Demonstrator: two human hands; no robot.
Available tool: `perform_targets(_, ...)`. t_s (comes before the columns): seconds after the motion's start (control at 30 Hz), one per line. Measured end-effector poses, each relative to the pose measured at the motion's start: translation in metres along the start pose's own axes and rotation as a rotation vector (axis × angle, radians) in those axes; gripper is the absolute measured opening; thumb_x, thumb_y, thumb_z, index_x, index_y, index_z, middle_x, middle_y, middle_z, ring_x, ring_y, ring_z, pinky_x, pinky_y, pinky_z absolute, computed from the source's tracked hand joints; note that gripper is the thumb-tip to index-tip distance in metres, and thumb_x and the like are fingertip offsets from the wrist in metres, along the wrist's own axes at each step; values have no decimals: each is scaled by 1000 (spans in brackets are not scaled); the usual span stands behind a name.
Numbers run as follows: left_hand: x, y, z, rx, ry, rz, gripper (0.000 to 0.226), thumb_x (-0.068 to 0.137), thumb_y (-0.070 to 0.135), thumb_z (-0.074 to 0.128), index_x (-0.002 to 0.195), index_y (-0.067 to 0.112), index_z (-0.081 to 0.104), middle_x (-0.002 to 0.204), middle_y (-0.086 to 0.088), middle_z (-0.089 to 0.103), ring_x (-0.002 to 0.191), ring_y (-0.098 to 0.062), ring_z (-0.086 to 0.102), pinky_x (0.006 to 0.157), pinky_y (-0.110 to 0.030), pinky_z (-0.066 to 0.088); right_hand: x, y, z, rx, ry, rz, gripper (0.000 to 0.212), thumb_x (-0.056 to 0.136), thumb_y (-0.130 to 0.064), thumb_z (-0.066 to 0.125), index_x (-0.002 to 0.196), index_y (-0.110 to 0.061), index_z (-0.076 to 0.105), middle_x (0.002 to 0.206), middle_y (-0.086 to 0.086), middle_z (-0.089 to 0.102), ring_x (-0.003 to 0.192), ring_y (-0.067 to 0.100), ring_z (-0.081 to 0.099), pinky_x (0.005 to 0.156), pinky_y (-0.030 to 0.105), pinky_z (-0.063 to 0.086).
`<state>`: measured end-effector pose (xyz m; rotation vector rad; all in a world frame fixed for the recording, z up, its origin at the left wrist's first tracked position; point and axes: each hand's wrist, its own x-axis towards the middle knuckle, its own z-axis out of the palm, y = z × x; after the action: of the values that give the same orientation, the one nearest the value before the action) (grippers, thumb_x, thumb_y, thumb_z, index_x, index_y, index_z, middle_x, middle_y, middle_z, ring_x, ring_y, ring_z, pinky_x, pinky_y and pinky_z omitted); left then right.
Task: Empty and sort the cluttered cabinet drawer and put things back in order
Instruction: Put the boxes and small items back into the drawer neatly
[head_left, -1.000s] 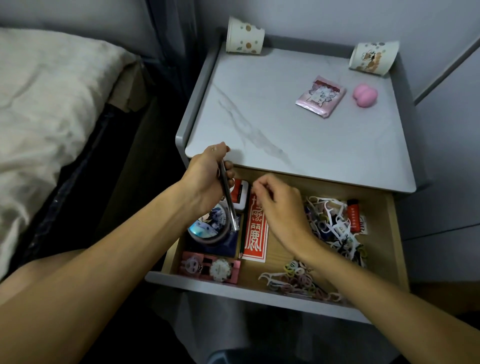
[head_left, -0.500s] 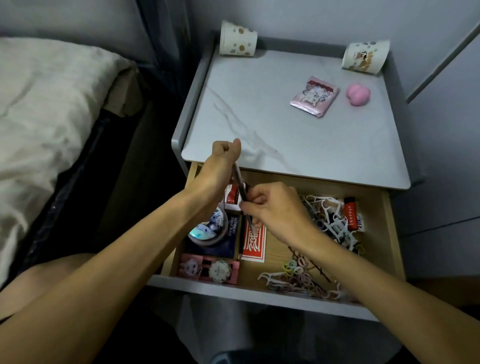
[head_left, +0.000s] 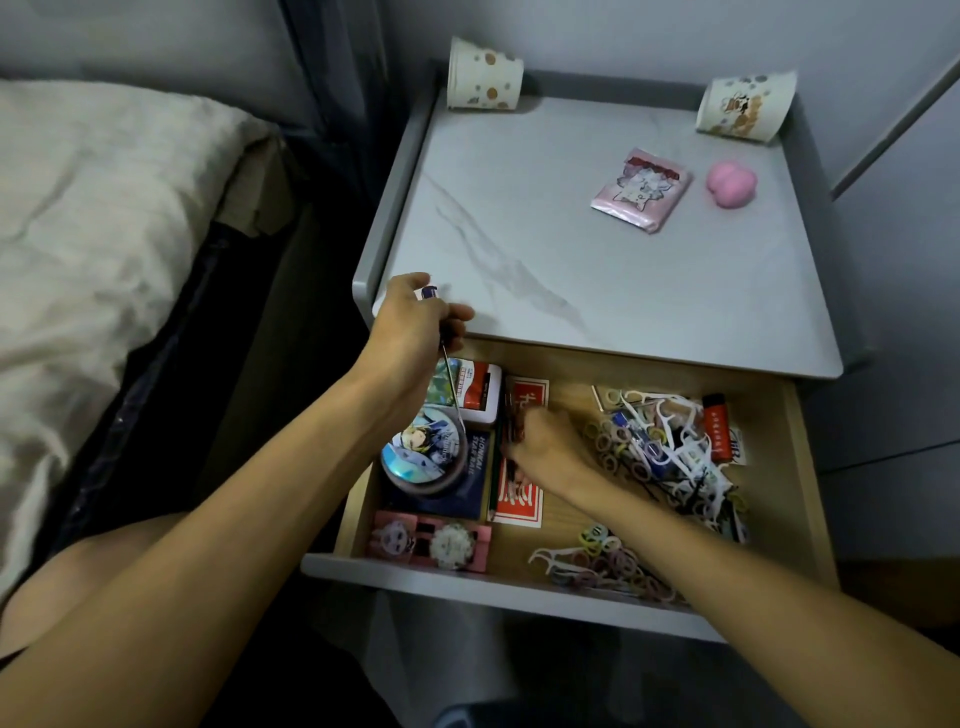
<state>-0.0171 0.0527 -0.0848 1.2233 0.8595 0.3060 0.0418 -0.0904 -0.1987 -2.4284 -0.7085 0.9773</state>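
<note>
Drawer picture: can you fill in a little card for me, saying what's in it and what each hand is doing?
Drawer: open wooden drawer, cluttered
Left hand: grips thin silver pen above it
Right hand: inside, on thin dark sticks; grip unclear
Drawer's right side: white floss picks, red lighter
Cabinet top: two paper cups, pink packet, pink squishy blob

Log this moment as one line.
stage: emptying drawer | left hand: holds pen | right hand: pinches pens in drawer
</note>
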Motion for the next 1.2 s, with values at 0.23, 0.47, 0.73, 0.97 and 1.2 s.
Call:
perform_targets(0.23, 1, -1, 1, 53, -15, 29, 29, 101, -3, 37, 129, 2, 41, 97, -15, 66, 76, -17, 56, 66, -26, 47, 13, -6, 4, -65, 70, 21, 23, 97, -10, 50, 77, -6, 60, 78, 9, 68, 67, 23, 68, 58, 34, 58)
perform_targets(0.47, 0, -3, 1, 97, -36, 34, 21, 101, -1, 45, 122, -5, 50, 95, -15, 60, 78, -19, 62, 72, -26, 56, 20, -2, 1, -2, 55, 35, 22, 99, -14, 50, 81, -7, 61, 77, 7, 67, 69, 23, 69, 63, 36, 59)
perform_targets(0.73, -6, 2, 2, 153, -43, 31, 17, 94, 3, 62, 110, 1, 58, 82, -11, 63, 72, -23, 64, 80, -38, 59, 13, -4, -17, -22, 38, -23, 27, 100, -27, 54, 76, -15, 58, 64, -2, 59, 60, 16, 63, 53, 25, 50)
perform_targets(0.97, -10, 0, 3, 213, -133, -11, 20, 87, 6, 72, 102, 0, 61, 81, -14, 66, 70, -25, 66, 67, -33, 56, -51, -38, -72, 627, -30, -291, 22, 100, -22, 52, 113, -10, 66, 95, 10, 70, 67, 16, 64, 58, 27, 49)
perform_targets(1.2, -17, -12, 5, 195, -212, -44, 29, 79, 3, 78, 101, -6, 62, 82, -17, 70, 70, -24, 71, 68, -28, 61, -60, -37, -70, 808, -97, -203, 23, 93, -11, 63, 109, 5, 63, 84, 15, 67, 60, 13, 58, 55, 23, 49)
